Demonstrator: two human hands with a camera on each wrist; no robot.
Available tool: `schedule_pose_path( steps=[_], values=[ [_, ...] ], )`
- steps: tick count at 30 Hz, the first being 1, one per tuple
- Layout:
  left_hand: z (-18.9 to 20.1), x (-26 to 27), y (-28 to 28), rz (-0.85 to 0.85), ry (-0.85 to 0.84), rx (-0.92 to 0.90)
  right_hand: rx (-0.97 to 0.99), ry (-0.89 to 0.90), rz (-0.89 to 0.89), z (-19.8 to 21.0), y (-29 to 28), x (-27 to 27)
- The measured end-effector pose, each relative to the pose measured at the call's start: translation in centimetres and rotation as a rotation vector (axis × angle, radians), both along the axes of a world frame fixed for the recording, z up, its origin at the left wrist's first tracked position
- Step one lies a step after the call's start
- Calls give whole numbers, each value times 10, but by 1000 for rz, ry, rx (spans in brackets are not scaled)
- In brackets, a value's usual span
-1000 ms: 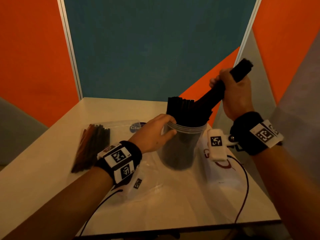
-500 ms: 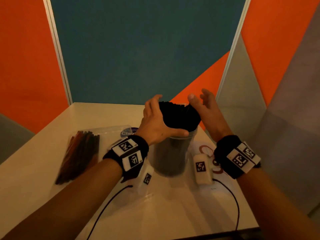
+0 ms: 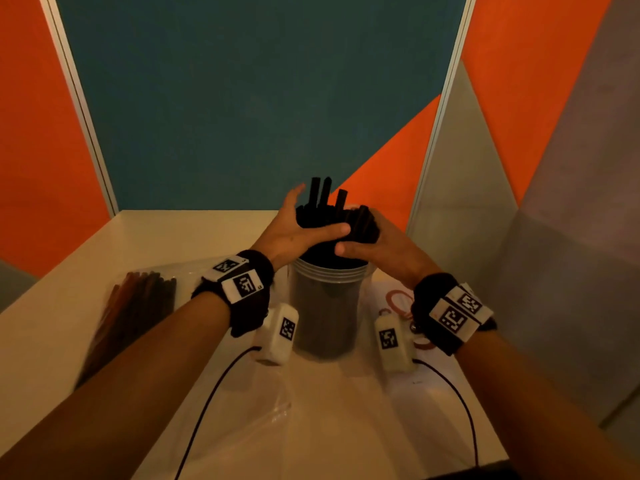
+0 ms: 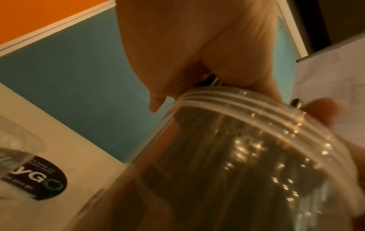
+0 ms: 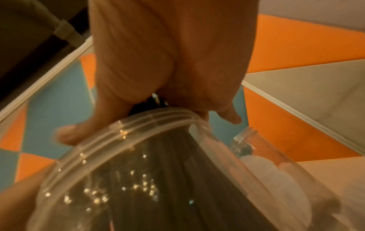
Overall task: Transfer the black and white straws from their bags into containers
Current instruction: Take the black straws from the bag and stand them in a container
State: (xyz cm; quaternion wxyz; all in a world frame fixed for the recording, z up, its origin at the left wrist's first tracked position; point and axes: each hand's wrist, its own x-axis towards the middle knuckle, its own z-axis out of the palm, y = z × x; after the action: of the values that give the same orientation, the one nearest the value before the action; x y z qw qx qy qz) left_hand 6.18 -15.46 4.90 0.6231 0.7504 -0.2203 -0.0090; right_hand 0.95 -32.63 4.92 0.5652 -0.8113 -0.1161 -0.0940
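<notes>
Both hands, left hand (image 3: 294, 233) and right hand (image 3: 377, 244), cup the black straws (image 3: 323, 199) above the clear jar (image 3: 327, 306); squeezing unevenly could tip it.

straws (image 3: 332, 216) in container (image 3: 327, 317), bag (image 3: 138, 306) left

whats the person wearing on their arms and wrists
Both forearms are bare, no sleeves. The left hand and right hand each have a black wristband with white square-code tags, a white tagged box hanging below, and a thin black cable trailing off.

glossy clear plastic container (image 3: 329, 306), matt straws (image 3: 332, 216)
</notes>
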Motion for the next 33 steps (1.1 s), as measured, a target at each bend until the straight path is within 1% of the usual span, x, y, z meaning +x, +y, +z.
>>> schedule_pose_path(
  steps=[3,6,12,18,21,24,27,30,32,33],
  values=[
    [3,-1,-5,33,-14,-74,64,-86,-119,4,11,6],
    [7,0,-3,43,32,-146,172,-98,-151,6,13,8],
    [-1,4,5,-17,111,-81,104,-46,-144,3,10,6],
    [-2,6,-1,45,81,-34,57,-86,-167,3,13,9],
    [-2,5,3,17,100,-37,68,-84,-174,4,10,7],
    [-1,0,15,10,81,-40,106,-84,-224,3,2,3],
    [-1,-7,39,17,41,45,140,-183,-304,1,-1,-10],
    [0,-22,70,35,8,153,77,-340,-376,2,10,-35],
    [1,-37,91,29,-26,270,27,-436,-374,0,28,-55],
    [1,-46,101,7,-43,365,-2,-474,-346,-1,40,-65]
  ],
)
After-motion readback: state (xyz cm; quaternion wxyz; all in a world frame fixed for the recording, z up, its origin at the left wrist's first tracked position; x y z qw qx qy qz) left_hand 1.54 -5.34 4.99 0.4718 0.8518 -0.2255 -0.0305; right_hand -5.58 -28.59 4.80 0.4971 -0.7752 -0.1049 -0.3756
